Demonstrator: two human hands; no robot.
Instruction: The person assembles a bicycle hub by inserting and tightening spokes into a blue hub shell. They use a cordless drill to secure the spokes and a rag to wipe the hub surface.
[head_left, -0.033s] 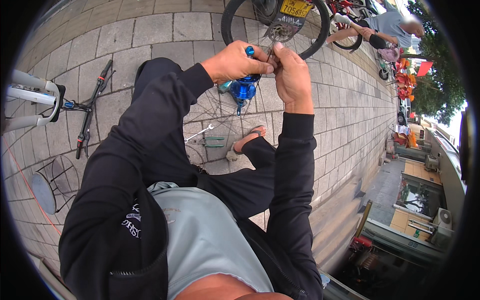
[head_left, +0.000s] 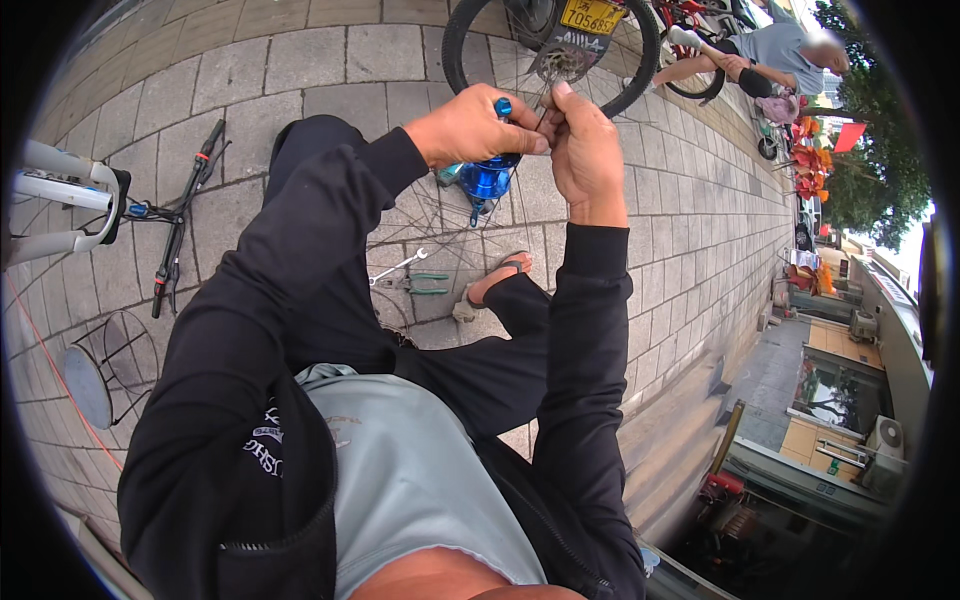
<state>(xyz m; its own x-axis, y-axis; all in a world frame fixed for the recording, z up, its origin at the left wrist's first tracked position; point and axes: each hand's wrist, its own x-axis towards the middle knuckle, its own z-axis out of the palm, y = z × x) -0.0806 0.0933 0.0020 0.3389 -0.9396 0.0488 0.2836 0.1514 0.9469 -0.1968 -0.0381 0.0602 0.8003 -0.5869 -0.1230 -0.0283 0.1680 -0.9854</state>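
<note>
In front of me hangs a blue bicycle hub (head_left: 486, 182) with many thin spokes (head_left: 432, 214) fanning out below it. My left hand (head_left: 462, 128) is closed round the upper part of the hub, whose blue end pokes up above the fingers. Its thumb reaches across toward my right hand (head_left: 588, 155). The right fingers pinch a thin spoke beside the hub, and the fingertips of both hands nearly meet. On the paving lie a wrench (head_left: 402, 265) and pliers with green handles (head_left: 430, 276), near my sandalled foot (head_left: 503, 272).
A bicycle wheel (head_left: 452, 62) with a brake disc stands just beyond my hands. To the left are a handlebar (head_left: 178, 232), a white fork (head_left: 70, 240) and a round stool (head_left: 88, 387). Another person (head_left: 795, 62) sits at the upper right.
The hub has tilted slightly, its lower end shifting a little up and left. My right thumb has moved slightly up and right. Both hands keep their hold.
</note>
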